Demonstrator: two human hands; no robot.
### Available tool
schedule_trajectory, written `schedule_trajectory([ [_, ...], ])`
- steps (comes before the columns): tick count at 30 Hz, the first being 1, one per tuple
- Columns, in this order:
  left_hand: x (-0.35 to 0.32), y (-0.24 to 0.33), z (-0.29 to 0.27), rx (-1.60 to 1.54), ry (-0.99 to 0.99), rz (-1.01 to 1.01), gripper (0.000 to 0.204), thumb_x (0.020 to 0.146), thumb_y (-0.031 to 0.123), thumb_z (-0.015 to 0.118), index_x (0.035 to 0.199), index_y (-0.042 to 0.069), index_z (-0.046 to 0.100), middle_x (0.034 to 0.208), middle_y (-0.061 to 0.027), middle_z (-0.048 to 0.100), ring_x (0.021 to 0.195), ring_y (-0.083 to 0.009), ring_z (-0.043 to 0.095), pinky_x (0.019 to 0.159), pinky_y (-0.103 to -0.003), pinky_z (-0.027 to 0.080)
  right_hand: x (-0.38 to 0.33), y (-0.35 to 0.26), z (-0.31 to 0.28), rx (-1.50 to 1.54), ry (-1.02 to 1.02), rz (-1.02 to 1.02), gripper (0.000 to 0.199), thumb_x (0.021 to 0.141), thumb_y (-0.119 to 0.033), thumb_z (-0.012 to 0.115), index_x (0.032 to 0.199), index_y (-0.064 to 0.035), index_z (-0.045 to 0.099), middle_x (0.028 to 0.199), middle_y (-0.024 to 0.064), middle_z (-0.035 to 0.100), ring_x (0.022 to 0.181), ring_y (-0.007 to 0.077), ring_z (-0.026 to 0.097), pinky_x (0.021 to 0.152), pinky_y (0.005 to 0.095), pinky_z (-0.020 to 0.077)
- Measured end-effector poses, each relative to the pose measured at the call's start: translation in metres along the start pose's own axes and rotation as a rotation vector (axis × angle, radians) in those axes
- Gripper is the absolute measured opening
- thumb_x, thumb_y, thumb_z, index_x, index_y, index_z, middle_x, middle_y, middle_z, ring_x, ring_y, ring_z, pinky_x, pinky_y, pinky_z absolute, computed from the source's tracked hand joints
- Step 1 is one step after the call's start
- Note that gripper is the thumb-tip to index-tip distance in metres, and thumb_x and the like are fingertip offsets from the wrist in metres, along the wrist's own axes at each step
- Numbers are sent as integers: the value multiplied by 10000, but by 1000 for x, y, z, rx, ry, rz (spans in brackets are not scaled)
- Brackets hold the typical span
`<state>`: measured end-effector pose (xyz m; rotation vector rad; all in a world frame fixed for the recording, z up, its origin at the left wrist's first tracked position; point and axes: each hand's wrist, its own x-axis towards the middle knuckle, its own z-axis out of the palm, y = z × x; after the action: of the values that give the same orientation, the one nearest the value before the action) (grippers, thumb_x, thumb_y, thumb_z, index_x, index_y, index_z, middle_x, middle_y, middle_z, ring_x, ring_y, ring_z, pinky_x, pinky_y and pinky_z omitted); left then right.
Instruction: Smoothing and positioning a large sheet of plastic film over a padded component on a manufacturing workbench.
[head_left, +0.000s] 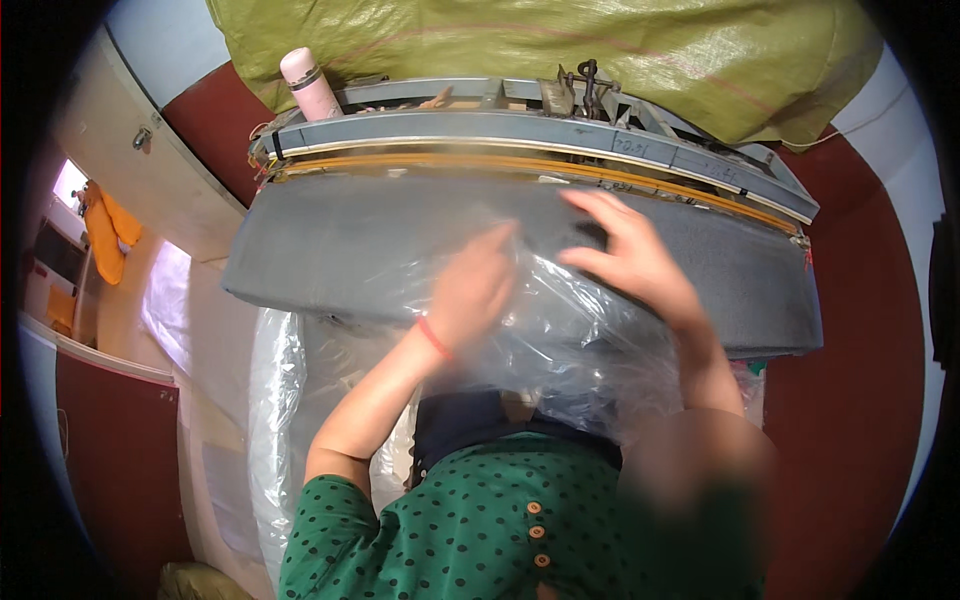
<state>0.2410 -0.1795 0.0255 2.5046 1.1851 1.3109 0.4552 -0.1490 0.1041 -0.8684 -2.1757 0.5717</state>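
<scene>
A sheet of transparent plastic film [560, 330] lies crumpled over the front of a long, grey cloth-covered bench top [350, 240] and hangs down to my lap. My left hand [475, 280], with a red band at the wrist, is at the film's upper left edge. Motion smears its fingers, so their grip is hidden. To its right, my right hand [635, 255] hovers by the film's upper edge, thumb and fingers spread apart and nothing visible between them.
Along the bench's far side runs a long grey metal frame [400, 132] with an orange strip and a dark metal clamp [590, 90]. A pink bottle [311, 85] stands at its left end. Behind hangs an olive woven sheet [680, 60]. More plastic [275, 400] hangs at left.
</scene>
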Motion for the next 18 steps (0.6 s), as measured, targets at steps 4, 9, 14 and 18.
schedule_trajectory([
  [4,-3,11,3,35,-28,33,153,685,55,621,796,25,520,1118,-156,514,982,-325,509,779,-363,434,59,0,62,-98,-21,-427,438,686,-196,659,1068,-20,537,1053,151,542,947,284,541,802,339,432],
  [9,-10,11,-34,175,133,98,352,675,122,665,987,21,535,1093,-130,531,1028,-293,495,809,-404,400,64,17,76,227,-278,-108,156,786,-133,572,851,9,575,834,89,586,757,190,583,698,297,458],
  [14,-44,-10,-49,-532,-234,-497,190,755,94,561,918,-1,536,898,-98,579,846,-175,561,703,-277,446,56,10,28,606,363,245,95,871,-153,492,859,-79,551,711,-28,507,615,51,459,560,186,388],
  [18,-112,-20,-67,-920,-996,-644,99,756,32,436,771,27,533,660,-9,553,573,-79,541,555,-235,449,31,53,-57,321,784,286,179,870,-209,493,882,-47,570,778,-14,528,714,63,459,644,216,383],
])
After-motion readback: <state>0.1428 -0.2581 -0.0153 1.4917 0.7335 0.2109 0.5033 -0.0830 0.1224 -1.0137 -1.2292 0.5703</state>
